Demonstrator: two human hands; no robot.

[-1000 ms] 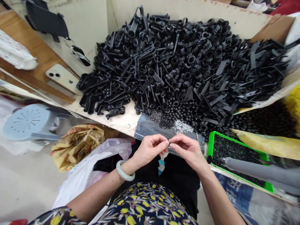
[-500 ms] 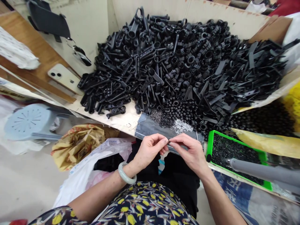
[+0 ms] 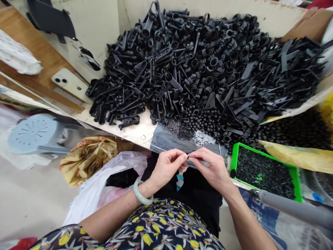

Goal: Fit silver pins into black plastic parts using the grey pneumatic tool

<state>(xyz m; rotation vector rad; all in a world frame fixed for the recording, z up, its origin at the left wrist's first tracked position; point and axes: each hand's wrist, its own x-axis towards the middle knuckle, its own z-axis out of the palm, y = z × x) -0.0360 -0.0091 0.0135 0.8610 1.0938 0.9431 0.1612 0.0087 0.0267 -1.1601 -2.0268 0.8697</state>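
Observation:
My left hand (image 3: 170, 166) and my right hand (image 3: 210, 169) meet fingertip to fingertip over my lap, at the front edge of the work surface. Both are closed in a pinch. Between the fingertips is something small and dark, too little of it showing to name. Just beyond my hands, a dark grey mat (image 3: 166, 139) lies along the edge. On and behind it are small silver pins (image 3: 203, 139), tiny dark grey parts (image 3: 174, 127) and round black beads (image 3: 203, 119).
A high heap of black plastic parts (image 3: 166, 69) fills the box behind. To the right are a green tray (image 3: 235, 159) of small black pieces and a grey rod-like tool (image 3: 288, 205). A phone (image 3: 70, 84), a brown paper bag (image 3: 88, 156) and a blue stool (image 3: 32, 133) are at the left.
My hands stay pinched together, fingertips touching, with only slight finger movement. The grey rod-like tool at the right sits lower in view, showing more of the green tray. The view has shifted slightly.

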